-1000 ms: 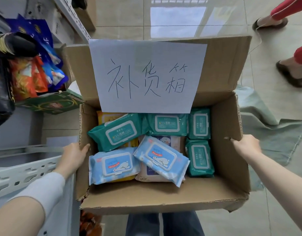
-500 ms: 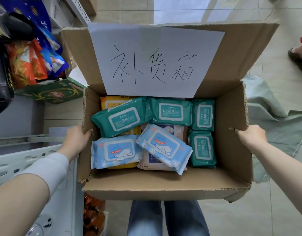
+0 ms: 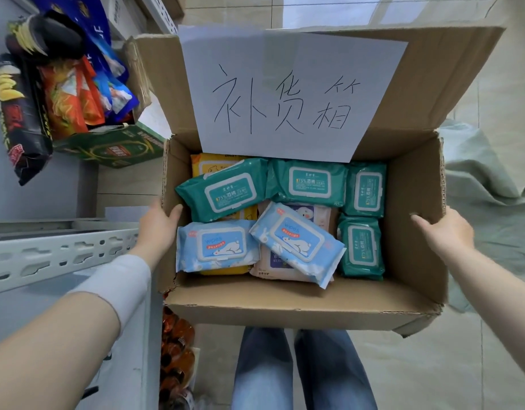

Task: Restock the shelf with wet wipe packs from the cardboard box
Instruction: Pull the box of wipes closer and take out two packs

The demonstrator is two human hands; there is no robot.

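Head view: the cardboard box (image 3: 299, 303) is held open at centre, with teal, blue, yellow and pink wet wipe packs (image 3: 296, 241) piled inside. Left hand (image 3: 157, 229) and right hand (image 3: 446, 232) clasp its side walls, fingers closed on the rims. A grey shelf (image 3: 63, 253) stands left.

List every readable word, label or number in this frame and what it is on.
"补货箱": handwritten on the paper sheet on the cardboard box flap.
"75%酒精": green wipe packs.
"wipes": blue wipe packs.
Snack bags, green carton, yellow and pink packs: too blurred or hidden.
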